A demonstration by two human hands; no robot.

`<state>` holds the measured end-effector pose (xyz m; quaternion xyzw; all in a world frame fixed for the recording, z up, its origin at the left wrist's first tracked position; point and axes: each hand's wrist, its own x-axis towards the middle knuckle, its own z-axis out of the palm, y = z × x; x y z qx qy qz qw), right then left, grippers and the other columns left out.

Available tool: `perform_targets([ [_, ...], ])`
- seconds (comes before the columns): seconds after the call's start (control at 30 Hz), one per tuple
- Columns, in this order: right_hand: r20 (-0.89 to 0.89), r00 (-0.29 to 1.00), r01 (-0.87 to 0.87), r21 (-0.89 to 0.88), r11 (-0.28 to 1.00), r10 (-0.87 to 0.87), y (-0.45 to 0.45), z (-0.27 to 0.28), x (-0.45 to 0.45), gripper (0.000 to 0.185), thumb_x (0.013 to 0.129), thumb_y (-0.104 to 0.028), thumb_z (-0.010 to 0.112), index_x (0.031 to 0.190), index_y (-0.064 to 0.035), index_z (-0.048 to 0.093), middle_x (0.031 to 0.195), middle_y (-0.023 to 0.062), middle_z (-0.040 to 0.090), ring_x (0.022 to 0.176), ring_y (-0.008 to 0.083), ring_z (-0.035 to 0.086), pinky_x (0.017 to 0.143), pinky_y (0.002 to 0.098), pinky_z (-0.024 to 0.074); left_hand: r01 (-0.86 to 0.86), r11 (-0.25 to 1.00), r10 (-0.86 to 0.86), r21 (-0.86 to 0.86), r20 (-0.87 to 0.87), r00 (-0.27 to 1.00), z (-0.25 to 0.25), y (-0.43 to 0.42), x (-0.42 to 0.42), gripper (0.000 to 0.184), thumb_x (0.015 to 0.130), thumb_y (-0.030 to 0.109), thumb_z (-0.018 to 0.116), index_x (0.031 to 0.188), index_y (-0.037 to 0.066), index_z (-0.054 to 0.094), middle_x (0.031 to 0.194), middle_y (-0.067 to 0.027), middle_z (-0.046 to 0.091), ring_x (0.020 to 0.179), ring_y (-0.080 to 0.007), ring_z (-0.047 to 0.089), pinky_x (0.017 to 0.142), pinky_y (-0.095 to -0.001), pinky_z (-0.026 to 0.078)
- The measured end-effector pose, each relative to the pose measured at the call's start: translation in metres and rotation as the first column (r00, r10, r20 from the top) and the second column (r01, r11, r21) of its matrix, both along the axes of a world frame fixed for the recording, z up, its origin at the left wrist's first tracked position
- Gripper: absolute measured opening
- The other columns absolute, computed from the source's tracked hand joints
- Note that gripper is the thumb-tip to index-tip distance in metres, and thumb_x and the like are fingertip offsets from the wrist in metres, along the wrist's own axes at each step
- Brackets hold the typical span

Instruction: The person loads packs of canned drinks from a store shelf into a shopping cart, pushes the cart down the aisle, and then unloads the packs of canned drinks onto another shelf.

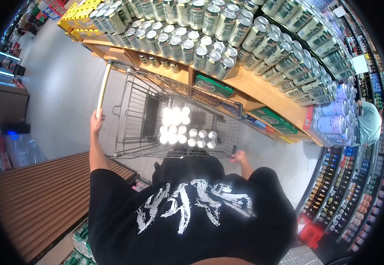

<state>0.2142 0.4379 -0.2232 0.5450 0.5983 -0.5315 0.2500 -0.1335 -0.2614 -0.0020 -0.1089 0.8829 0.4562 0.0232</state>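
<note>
A wire shopping cart (128, 128) stands sideways in front of my body. My left hand (96, 123) is closed round the end of its pale yellow handle bar (104, 86). At the cart's other end, my right hand (241, 157) is closed at the near corner of the basket rim, with a small pinkish bit showing by the fingers. Inside the basket are several cans (202, 138) in packed groups, their tops whitened by glare.
Beyond the cart runs a wooden display shelf (245, 81) stacked with rows of cans (174, 46). Green boxes (214, 85) sit on its lower level. A slatted brown counter (46, 198) is at the left. A person in a light green top (369, 123) stands far right.
</note>
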Motion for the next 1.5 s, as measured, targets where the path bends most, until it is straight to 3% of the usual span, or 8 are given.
perform_targets([
  [0.27,-0.002,1.0,0.019,-0.086,0.996,-0.019,-0.026,0.01,-0.038,0.027,0.083,0.0,0.063,0.105,-0.0002,0.047,0.084,0.0192,0.065,0.064,0.0346,0.07,0.046,0.0413,0.0544,-0.03,0.946,0.028,-0.322,-0.01,1.0,0.018,-0.009,-0.029,0.043,0.095,0.046,0.05,0.092,0.004,0.056,0.07,-0.0052,0.059,0.061,-0.0133,0.056,0.056,-0.0307,0.046],
  [0.47,0.307,0.908,-0.4,0.432,0.808,0.286,-0.094,0.025,-0.086,0.015,0.086,-0.009,0.056,0.094,0.0004,0.065,0.083,0.0158,0.07,0.074,0.0275,0.071,0.066,0.0397,0.0563,0.015,0.969,0.021,-0.246,0.142,0.99,0.011,-0.046,-0.071,0.046,0.094,0.051,0.048,0.087,0.005,0.052,0.063,-0.0028,0.049,0.055,-0.0123,0.047,0.052,-0.0306,0.041],
  [0.67,0.352,0.859,-0.501,0.433,0.749,0.371,-0.136,0.036,-0.102,0.025,0.086,-0.018,0.056,0.104,-0.0022,0.064,0.104,0.017,0.068,0.102,0.0305,0.064,0.084,0.0405,0.0524,0.072,0.915,-0.048,-0.396,0.07,0.996,0.011,-0.06,-0.111,0.05,0.095,0.052,0.045,0.097,0.004,0.056,0.071,-0.0113,0.057,0.064,-0.0222,0.055,0.062,-0.0376,0.045],
  [0.97,0.106,0.973,-0.22,0.17,0.961,0.204,-0.158,0.032,-0.077,0.078,0.085,-0.031,0.061,0.145,0.0008,0.022,0.129,0.0283,0.05,0.121,0.0364,0.049,0.101,0.0436,0.0404,-0.058,0.802,0.117,-0.594,0.06,0.991,0.055,-0.009,-0.133,0.065,0.089,0.067,0.036,0.109,0.01,0.059,0.097,-0.0197,0.066,0.094,-0.0412,0.061,0.079,-0.0504,0.046],
  [1.07,0.037,0.932,-0.305,0.615,0.727,0.36,-0.157,0.018,-0.08,0.071,0.084,-0.026,0.063,0.141,0.0,0.03,0.131,0.0275,0.048,0.122,0.0383,0.048,0.101,0.0433,0.0391,-0.057,0.779,0.12,-0.625,0.059,0.991,0.051,-0.01,-0.143,0.066,0.088,0.069,0.036,0.11,0.011,0.06,0.097,-0.0188,0.066,0.095,-0.041,0.061,0.08,-0.0501,0.047],
  [1.2,-0.262,0.899,-0.073,0.701,0.71,0.351,-0.133,0.091,-0.153,0.053,0.084,-0.018,0.062,0.132,-0.0029,0.045,0.128,0.0227,0.052,0.121,0.0399,0.046,0.101,0.0444,0.0385,-0.068,0.742,0.133,-0.667,0.048,0.99,0.054,-0.006,-0.148,0.062,0.088,0.067,0.036,0.113,0.016,0.061,0.097,-0.0143,0.068,0.093,-0.0369,0.063,0.08,-0.0465,0.048],
  [1.4,-0.132,0.592,0.109,0.991,0.083,0.795,-0.084,0.208,-0.287,0.045,0.088,-0.024,0.058,0.129,-0.0051,0.05,0.128,0.0129,0.053,0.118,0.0352,0.047,0.096,0.0461,0.0389,-0.133,0.675,0.174,-0.726,-0.019,0.984,0.052,0.007,-0.145,0.064,0.087,0.07,0.035,0.109,0.016,0.062,0.096,-0.0122,0.068,0.092,-0.0359,0.063,0.078,-0.0469,0.048],
  [1.5,-0.571,0.611,0.285,0.805,0.52,0.548,-0.067,0.225,-0.344,0.054,0.09,-0.037,0.057,0.128,0.0006,0.049,0.131,0.0198,0.051,0.123,0.0337,0.045,0.099,0.0467,0.039,-0.103,0.729,0.162,-0.677,0.025,0.986,0.052,0.0,-0.144,0.058,0.088,0.065,0.042,0.107,0.014,0.062,0.097,-0.0122,0.066,0.093,-0.0332,0.061,0.081,-0.0452,0.047],
])
